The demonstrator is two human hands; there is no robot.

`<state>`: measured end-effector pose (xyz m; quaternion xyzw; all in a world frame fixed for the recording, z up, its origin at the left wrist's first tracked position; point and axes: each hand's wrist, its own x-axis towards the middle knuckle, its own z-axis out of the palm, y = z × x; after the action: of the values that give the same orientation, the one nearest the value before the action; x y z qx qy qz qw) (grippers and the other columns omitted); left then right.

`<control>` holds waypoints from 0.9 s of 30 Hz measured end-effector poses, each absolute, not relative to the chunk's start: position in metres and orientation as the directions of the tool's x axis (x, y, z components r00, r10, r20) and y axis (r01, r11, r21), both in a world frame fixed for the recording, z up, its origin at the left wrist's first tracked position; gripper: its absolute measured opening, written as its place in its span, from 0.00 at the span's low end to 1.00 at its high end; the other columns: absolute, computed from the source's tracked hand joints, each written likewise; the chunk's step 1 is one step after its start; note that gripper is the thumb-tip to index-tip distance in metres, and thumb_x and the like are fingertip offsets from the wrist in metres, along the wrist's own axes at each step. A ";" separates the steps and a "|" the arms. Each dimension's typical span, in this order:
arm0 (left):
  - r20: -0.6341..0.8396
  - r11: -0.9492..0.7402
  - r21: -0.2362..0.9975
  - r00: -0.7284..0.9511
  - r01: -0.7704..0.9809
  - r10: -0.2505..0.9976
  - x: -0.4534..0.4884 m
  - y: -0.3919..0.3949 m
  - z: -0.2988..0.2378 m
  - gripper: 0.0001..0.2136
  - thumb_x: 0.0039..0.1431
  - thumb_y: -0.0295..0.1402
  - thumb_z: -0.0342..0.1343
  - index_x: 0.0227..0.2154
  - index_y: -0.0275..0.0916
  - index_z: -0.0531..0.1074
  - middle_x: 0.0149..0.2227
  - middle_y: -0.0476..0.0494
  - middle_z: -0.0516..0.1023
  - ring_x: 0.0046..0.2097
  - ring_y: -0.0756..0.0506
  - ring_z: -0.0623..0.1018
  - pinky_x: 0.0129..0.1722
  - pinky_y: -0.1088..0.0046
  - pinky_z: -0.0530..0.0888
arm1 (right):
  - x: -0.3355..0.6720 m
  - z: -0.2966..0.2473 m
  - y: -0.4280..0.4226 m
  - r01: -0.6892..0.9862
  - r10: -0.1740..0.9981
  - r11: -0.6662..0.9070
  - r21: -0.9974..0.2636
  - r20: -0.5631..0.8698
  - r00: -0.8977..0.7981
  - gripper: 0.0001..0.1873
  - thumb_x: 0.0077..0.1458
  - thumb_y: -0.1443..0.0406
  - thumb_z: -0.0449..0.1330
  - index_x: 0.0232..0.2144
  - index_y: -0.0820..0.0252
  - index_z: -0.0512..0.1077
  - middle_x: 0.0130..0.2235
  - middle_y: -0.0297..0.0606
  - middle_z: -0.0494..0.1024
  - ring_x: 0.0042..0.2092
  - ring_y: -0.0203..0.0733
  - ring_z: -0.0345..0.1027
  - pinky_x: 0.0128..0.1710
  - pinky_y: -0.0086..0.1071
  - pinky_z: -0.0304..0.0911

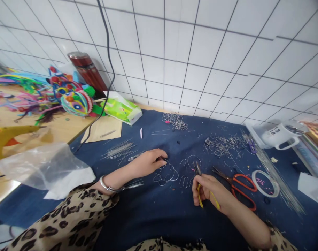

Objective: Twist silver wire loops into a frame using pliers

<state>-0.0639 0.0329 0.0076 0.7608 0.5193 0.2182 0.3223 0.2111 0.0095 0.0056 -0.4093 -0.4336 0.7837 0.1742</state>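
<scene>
Beads (261, 182) in dish (276, 188), pliers (197, 169) in curled right hand (209, 190), left hand (150, 161) half-curled, hold unclear.

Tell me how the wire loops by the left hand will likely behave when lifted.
The wire loops look thin, so they're probably very light. They overlap, so lifting one may drag others along. Their open curves seem to hold shape on the cloth, suggesting springy wire rather than limp thread.

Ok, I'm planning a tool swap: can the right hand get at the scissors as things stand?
Probably yes: the scissors lie uncovered close beside the right hand, though it may first have to release the pliers.
</scene>
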 end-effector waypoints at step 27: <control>0.050 0.106 0.110 -0.112 0.988 0.992 -0.132 0.178 -0.004 0.14 0.60 0.33 0.51 0.47 0.34 0.65 0.47 0.39 0.69 0.44 0.43 0.73 0.41 0.61 0.72 | 0.164 0.006 0.164 0.808 0.833 0.547 0.218 -0.042 -0.552 0.09 0.52 0.70 0.52 0.34 0.64 0.71 0.37 0.48 0.75 0.42 0.46 0.67 0.41 0.35 0.54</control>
<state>-0.1317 0.1781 -0.0037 0.6660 0.7435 0.0578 0.0180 0.1644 0.1638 0.0056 -0.4680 -0.8766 -0.0867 -0.0701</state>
